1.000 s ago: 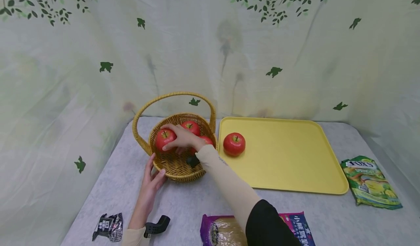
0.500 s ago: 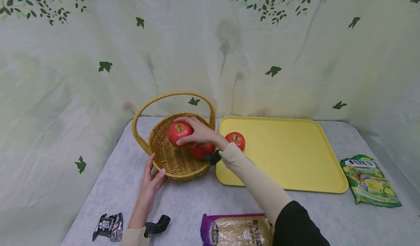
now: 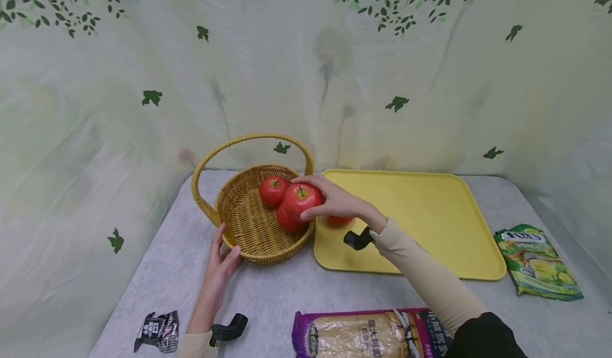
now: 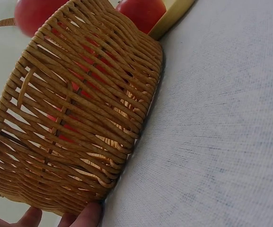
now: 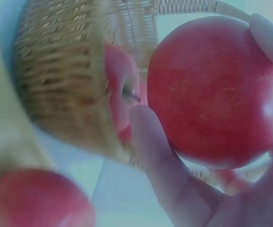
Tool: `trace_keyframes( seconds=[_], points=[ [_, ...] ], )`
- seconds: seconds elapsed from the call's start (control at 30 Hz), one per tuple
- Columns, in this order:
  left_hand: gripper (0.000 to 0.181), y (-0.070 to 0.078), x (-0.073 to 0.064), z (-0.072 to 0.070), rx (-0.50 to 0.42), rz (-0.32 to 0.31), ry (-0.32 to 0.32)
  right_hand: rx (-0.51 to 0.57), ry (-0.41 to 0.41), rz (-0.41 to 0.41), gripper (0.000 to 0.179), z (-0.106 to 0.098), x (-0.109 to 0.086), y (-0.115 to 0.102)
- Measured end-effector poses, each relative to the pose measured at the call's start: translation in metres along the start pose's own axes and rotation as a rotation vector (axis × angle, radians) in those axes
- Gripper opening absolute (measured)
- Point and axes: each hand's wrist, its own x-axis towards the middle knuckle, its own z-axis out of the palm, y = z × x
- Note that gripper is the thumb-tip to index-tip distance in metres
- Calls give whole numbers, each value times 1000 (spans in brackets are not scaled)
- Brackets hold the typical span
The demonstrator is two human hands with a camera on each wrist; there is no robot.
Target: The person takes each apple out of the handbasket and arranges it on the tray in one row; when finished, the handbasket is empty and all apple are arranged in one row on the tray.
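Observation:
My right hand (image 3: pixel 339 198) grips a red apple (image 3: pixel 301 201) over the right rim of the wicker basket (image 3: pixel 251 236). In the right wrist view, thumb and fingers lie round this held apple (image 5: pixel 214 92). Two more red apples sit in the basket, one at the back (image 3: pixel 273 189) and one partly hidden below the held apple (image 3: pixel 289 222). Another apple (image 3: pixel 340 221) lies on the yellow tray, mostly covered by my right hand. My left hand (image 3: pixel 217 273) holds the basket's near left side, its fingertips (image 4: pixel 89 215) against the weave low down by the table.
The yellow tray (image 3: pixel 421 230) lies right of the basket, whose tall handle (image 3: pixel 258 136) arches over it. A green candy bag (image 3: pixel 537 262) is at the far right. A long noodle packet (image 3: pixel 363 334) lies in front, and a small black wrapper (image 3: pixel 160 331) at front left.
My right hand has lifted the apple from the basket's left side and carried it right to the rim nearest the tray. My left hand has stayed at the basket.

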Motion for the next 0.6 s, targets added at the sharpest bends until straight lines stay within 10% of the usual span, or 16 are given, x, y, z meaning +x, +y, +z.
trace_keyframes(
  seconds=[0.6],
  points=[
    [67,-3,2,-3,15,-21,-7,94,282,232,75,-59,-94,57]
  ],
)
